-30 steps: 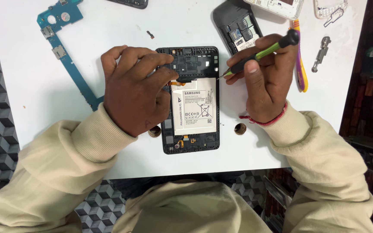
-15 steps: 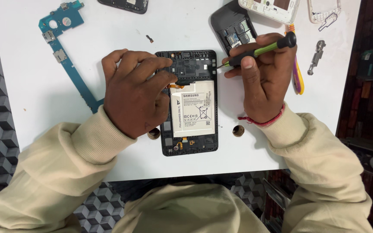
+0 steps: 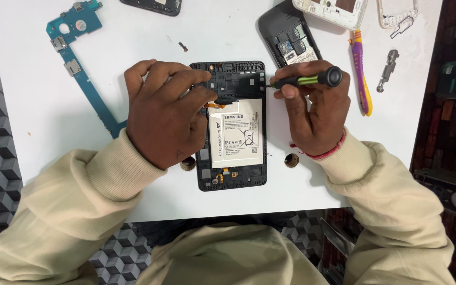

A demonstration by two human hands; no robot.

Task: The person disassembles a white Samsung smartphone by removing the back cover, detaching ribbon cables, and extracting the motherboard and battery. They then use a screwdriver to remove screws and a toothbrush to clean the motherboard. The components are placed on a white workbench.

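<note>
Opened tablet [image 3: 233,126] lies back-up at table [image 3: 43,137] centre; rear cover off, white battery [image 3: 237,133] seated. Left hand [image 3: 167,116] presses flat on its left edge, fingers curled over the frame. Right hand [image 3: 312,108] grips a green-black screwdriver [image 3: 304,80], tip at the upper right edge. Blue circuit board [image 3: 77,53] lies apart, upper left. Judged mid-disassembly.

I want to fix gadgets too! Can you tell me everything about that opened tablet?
The opened tablet lies flat on the white table, back cover off. Its black frame holds a big white battery and dark plastic parts above. The left hand rests on its left side; the right hand points a green-and-black screwdriver at its top right edge.
</note>
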